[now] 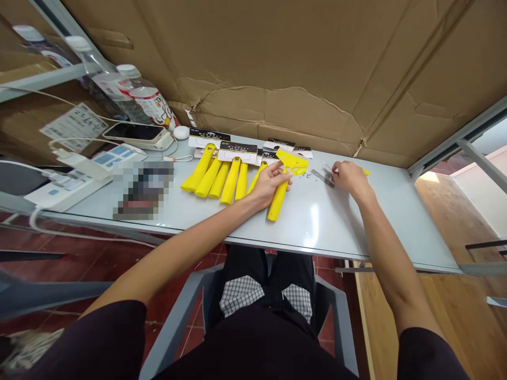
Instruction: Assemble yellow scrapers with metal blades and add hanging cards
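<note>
My left hand point(269, 186) is closed round the neck of a yellow scraper point(278, 200). The scraper's wide head points away from me and its handle slants down towards the table's front edge. To the right, my right hand point(349, 177) has its thumb and fingers pinched at a thin metal plate point(328, 182) low over the table. Another metal strip point(317, 173) lies just left of these fingertips. Small loose screws point(308, 176) are scattered between the two hands. A bit of yellow plastic point(366, 172) shows behind my right hand.
Several yellow scrapers point(209, 178) with black-and-white cards point(237, 153) lie left of my left hand. Further left are a power strip point(83, 174), a phone point(134, 132), a blurred-out item point(144, 190) and bottles point(150, 100). A cardboard wall point(277, 63) backs the white table point(293, 227).
</note>
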Action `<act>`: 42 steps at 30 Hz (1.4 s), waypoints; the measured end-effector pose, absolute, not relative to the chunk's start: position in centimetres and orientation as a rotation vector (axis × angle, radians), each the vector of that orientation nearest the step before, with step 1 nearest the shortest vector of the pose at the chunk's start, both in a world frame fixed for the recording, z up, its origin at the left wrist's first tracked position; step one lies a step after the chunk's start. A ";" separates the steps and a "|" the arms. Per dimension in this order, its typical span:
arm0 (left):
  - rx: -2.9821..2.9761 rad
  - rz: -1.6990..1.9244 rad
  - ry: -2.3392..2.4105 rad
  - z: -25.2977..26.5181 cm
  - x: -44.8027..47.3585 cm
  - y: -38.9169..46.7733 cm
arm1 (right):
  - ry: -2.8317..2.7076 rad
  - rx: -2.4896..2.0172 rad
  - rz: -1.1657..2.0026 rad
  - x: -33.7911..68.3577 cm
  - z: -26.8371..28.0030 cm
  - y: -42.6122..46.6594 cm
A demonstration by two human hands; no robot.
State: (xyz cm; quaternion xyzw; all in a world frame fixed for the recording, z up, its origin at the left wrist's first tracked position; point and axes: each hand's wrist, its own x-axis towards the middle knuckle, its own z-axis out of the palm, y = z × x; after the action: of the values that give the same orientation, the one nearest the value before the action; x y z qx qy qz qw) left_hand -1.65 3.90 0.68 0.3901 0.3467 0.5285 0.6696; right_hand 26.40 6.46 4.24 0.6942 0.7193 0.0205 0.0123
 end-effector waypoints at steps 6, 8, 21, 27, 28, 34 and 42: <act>0.980 1.205 0.924 0.1 -1.4 3.5 | 2.248 2.158 0.054 26.7 3.1 6.6; 0.948 1.216 0.954 0.1 -1.3 3.5 | 2.280 2.149 0.079 26.5 3.0 6.2; 0.899 1.198 1.130 1.5 -1.3 3.5 | 2.733 2.023 0.016 24.3 2.4 4.9; 0.930 1.211 1.123 1.5 -1.1 3.2 | 2.716 2.010 -0.038 24.9 1.7 5.2; 0.932 1.217 1.126 1.5 -1.1 3.1 | 2.727 1.999 -0.043 24.9 1.6 5.2; 0.966 1.221 1.116 1.3 -1.1 3.1 | 2.762 1.950 -0.047 24.6 1.2 5.3; 1.167 1.084 1.143 0.8 -1.2 2.5 | 2.829 1.920 -0.119 24.5 0.6 5.6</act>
State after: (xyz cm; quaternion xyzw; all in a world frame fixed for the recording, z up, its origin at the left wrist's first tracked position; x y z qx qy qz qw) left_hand -1.21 2.50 0.79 0.4943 0.4843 0.4594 0.5569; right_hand 24.46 5.58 0.59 0.5558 0.8188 -0.0346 -0.1395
